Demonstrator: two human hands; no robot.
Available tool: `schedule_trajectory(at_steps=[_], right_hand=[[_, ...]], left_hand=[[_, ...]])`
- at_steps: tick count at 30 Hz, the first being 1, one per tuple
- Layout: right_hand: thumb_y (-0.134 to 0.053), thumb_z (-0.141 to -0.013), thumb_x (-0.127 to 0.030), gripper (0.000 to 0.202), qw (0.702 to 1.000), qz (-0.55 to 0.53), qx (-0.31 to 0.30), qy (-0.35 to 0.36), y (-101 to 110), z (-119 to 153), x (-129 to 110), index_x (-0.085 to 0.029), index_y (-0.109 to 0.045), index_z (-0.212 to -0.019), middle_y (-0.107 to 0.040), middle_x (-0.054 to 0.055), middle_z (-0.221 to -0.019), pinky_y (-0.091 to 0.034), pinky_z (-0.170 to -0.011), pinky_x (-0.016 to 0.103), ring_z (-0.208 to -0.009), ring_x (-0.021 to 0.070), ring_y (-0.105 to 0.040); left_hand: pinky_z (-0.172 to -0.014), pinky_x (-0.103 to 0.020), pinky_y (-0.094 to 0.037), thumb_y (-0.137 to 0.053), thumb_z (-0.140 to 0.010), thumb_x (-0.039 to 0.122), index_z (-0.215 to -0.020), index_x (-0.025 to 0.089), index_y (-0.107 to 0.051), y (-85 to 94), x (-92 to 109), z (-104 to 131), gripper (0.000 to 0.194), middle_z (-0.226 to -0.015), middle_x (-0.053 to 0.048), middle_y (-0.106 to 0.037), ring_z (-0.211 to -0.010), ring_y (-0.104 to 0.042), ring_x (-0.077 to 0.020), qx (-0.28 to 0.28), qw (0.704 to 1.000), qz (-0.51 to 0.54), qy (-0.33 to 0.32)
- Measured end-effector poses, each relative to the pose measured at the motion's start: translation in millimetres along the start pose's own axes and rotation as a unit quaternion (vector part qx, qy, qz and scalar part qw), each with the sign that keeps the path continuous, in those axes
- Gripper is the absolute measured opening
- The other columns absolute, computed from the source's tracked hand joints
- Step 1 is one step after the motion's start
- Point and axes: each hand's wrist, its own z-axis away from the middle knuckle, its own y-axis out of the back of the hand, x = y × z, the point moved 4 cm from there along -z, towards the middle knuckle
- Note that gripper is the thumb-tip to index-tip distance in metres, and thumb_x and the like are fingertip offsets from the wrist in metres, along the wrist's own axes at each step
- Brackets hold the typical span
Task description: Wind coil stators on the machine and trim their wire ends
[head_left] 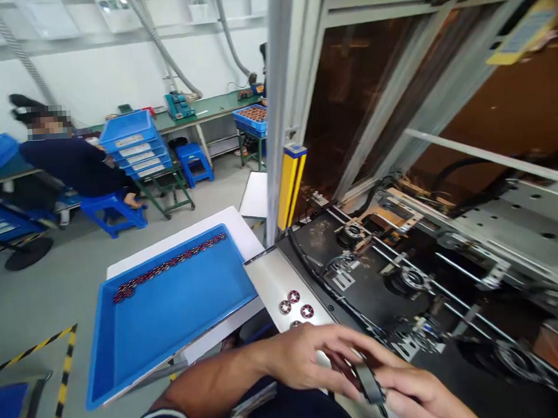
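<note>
My left hand (315,360) reaches in from the lower left, its fingers curved round a dark grey part (370,385) at the bottom centre-right. My right hand (417,392) grips the lower right side of this part, and both hands meet at it. Just beyond my left hand, several small round parts with red and silver faces (307,311) lie on a narrow metal ledge (264,278). One of them is partly hidden by my left hand.
A blue tray (172,320) at left holds a row of similar round parts (181,258). The machine (404,277) with rods fills the right, behind a metal post (279,78) and yellow bar (291,186). A person (70,160) sits at the far left.
</note>
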Motion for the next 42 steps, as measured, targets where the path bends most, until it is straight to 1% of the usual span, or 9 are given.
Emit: schedule_trajectory(at_steps=[2,4,7,9,13,16,21,28,42], right_hand=[[-0.049,-0.099,-0.032,0.028,0.999,0.036,-0.002,-0.014,22.0,-17.7,1.4,-0.026,-0.074,-0.11,-0.05,0.013,-0.15,-0.05,-0.105,0.05,-0.134,0.0309,-0.053],[-0.047,-0.1,-0.032,0.029,0.994,0.092,0.055,-0.004,57.8,-42.2,11.0,-0.021,-0.074,-0.104,-0.047,0.015,-0.152,-0.046,-0.109,0.054,-0.136,0.0301,-0.051],[-0.045,-0.101,-0.033,0.034,0.965,0.221,0.132,-0.042,115.9,-81.0,50.6,-0.015,-0.073,-0.094,-0.052,0.019,-0.146,-0.043,-0.111,0.053,-0.134,0.0297,-0.053],[-0.046,-0.101,-0.031,0.035,0.952,0.25,0.157,-0.079,145.3,-106.0,83.6,-0.012,-0.072,-0.088,-0.053,0.022,-0.144,-0.041,-0.112,0.053,-0.134,0.031,-0.052],[-0.059,-0.096,-0.03,0.021,0.932,0.298,0.16,-0.128,170.8,-153.0,133.0,-0.013,-0.069,-0.103,-0.057,0.014,-0.138,-0.04,-0.112,0.054,-0.132,0.0287,-0.052],[-0.063,-0.095,-0.033,0.031,0.926,0.319,0.137,-0.151,173.6,-178.2,154.8,-0.017,-0.062,-0.121,-0.058,0.01,-0.135,-0.047,-0.104,0.052,-0.123,0.0266,-0.056],[-0.062,-0.095,-0.034,0.034,0.921,0.329,0.1,-0.184,176.0,-194.2,178.1,-0.017,-0.06,-0.125,-0.057,0.011,-0.135,-0.05,-0.101,0.051,-0.12,0.0264,-0.058],[-0.061,-0.096,-0.035,0.034,0.912,0.327,0.07,-0.237,177.0,-200.8,188.9,-0.017,-0.06,-0.125,-0.058,0.011,-0.133,-0.052,-0.098,0.049,-0.116,0.0253,-0.06],[-0.062,-0.095,-0.036,0.034,0.856,0.349,0.065,-0.376,166.1,-216.0,195.7,-0.014,-0.061,-0.121,-0.063,0.011,-0.123,-0.056,-0.089,0.042,-0.105,0.0224,-0.064]], left_hand=[[-0.087,-0.042,-0.055,-0.068,-0.082,0.057,-0.143,0.02,-0.047,32.4,-19.7,6.3,0.074,-0.11,-0.017,-0.072,-0.094,-0.072,-0.0257,0.121,0.992,-0.042,0.012],[-0.087,-0.041,-0.055,-0.06,-0.087,0.058,-0.141,0.021,-0.048,75.9,-47.4,14.3,0.066,-0.11,-0.016,-0.074,-0.092,-0.072,-0.0244,0.302,0.937,-0.171,0.026],[-0.104,-0.052,-0.044,-0.053,-0.092,0.053,-0.139,0.016,-0.044,120.6,-99.3,18.4,0.06,-0.127,-0.021,-0.065,-0.115,-0.064,-0.0292,0.401,0.884,-0.236,0.043],[-0.105,-0.054,-0.042,-0.047,-0.095,0.05,-0.139,0.015,-0.04,135.1,-128.5,21.6,0.057,-0.131,-0.023,-0.061,-0.119,-0.062,-0.0302,0.436,0.859,-0.262,0.049],[-0.099,-0.052,-0.048,-0.047,-0.096,0.044,-0.139,0.013,-0.038,139.3,-159.6,29.2,0.054,-0.13,-0.023,-0.062,-0.11,-0.066,-0.0289,0.454,0.834,-0.311,0.044],[-0.094,-0.05,-0.051,-0.05,-0.094,0.043,-0.138,0.014,-0.038,139.0,-167.2,31.4,0.054,-0.13,-0.023,-0.063,-0.108,-0.067,-0.029,0.451,0.823,-0.344,0.032],[-0.09,-0.047,-0.055,-0.051,-0.094,0.041,-0.139,0.016,-0.039,140.6,-170.5,30.8,0.052,-0.13,-0.02,-0.065,-0.106,-0.069,-0.0275,0.441,0.813,-0.38,0.021],[-0.094,-0.046,-0.054,-0.05,-0.096,0.039,-0.14,0.015,-0.04,138.2,-169.3,30.6,0.051,-0.13,-0.02,-0.065,-0.109,-0.068,-0.0272,0.43,0.807,-0.405,0.027],[-0.095,-0.046,-0.053,-0.051,-0.096,0.038,-0.142,0.015,-0.037,137.8,-172.3,31.7,0.053,-0.134,-0.021,-0.062,-0.111,-0.067,-0.0276,0.42,0.811,-0.406,0.031]])
